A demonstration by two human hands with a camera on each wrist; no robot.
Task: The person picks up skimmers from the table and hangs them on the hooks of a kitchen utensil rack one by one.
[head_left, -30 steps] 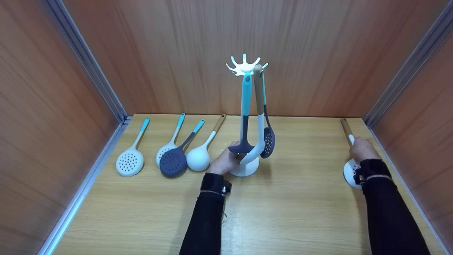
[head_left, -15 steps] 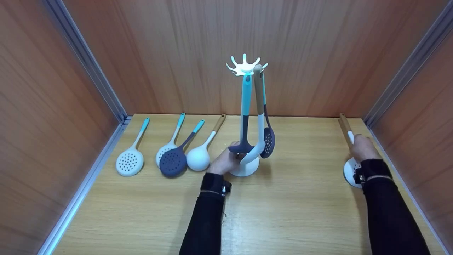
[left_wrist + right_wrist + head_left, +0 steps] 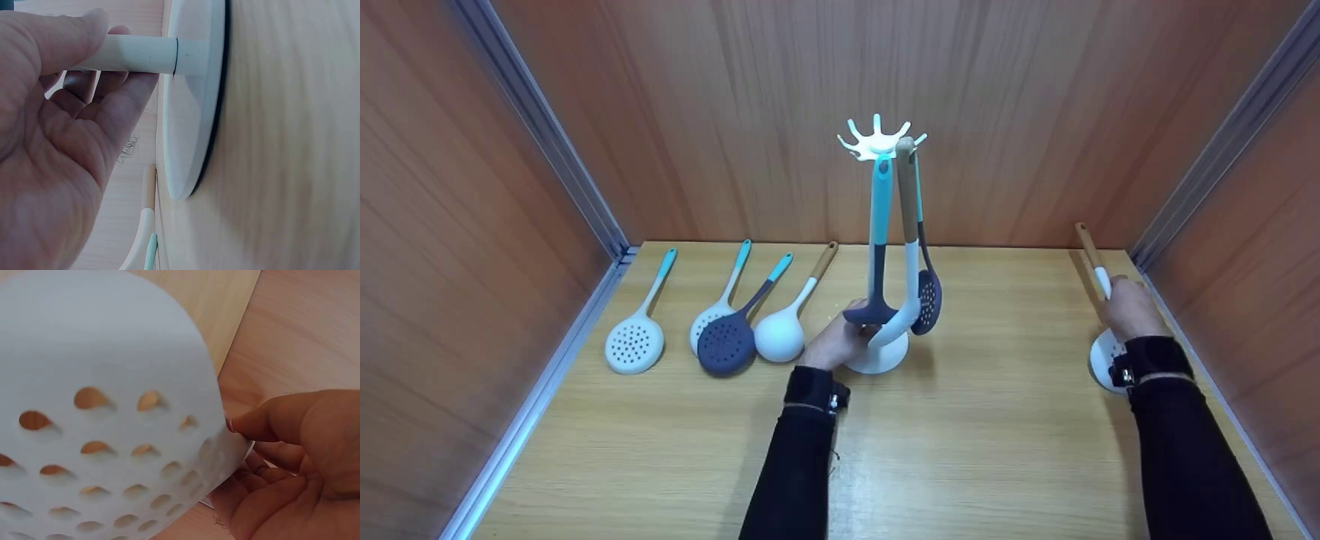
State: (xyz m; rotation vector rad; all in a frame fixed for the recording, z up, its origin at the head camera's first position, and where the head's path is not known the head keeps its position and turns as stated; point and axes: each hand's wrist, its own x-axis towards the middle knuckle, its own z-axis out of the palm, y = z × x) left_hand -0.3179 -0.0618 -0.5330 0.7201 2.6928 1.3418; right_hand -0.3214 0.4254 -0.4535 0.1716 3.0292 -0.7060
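Note:
My left hand (image 3: pixel 836 341) grips the white post (image 3: pixel 135 53) of a utensil stand, low down, just above its round base (image 3: pixel 877 361). On the stand hang a dark ladle (image 3: pixel 877 304) with a turquoise handle, a white ladle (image 3: pixel 913 274) with a brown handle, and a dark skimmer (image 3: pixel 930 304). At the far right, my right hand (image 3: pixel 1136 307) pinches a white skimmer (image 3: pixel 1102 360) between thumb and fingers, where its perforated head (image 3: pixel 107 343) narrows. Its brown handle (image 3: pixel 1086 241) points away toward the back wall, tilted up. The hand hides its neck in the head view.
Left of the stand lie two white skimmers (image 3: pixel 635 343), a dark skimmer (image 3: pixel 726 345) overlapping one of them, and another white ladle (image 3: pixel 780 335). Wood-grain panels (image 3: pixel 735 112) with metal corner rails (image 3: pixel 559 142) enclose the table (image 3: pixel 982 435) at the back and sides.
The right-hand skimmer's handle end has risen and shifted slightly left, past the table's back edge in view. My right hand has moved up a little. The left hand and stand stay put.

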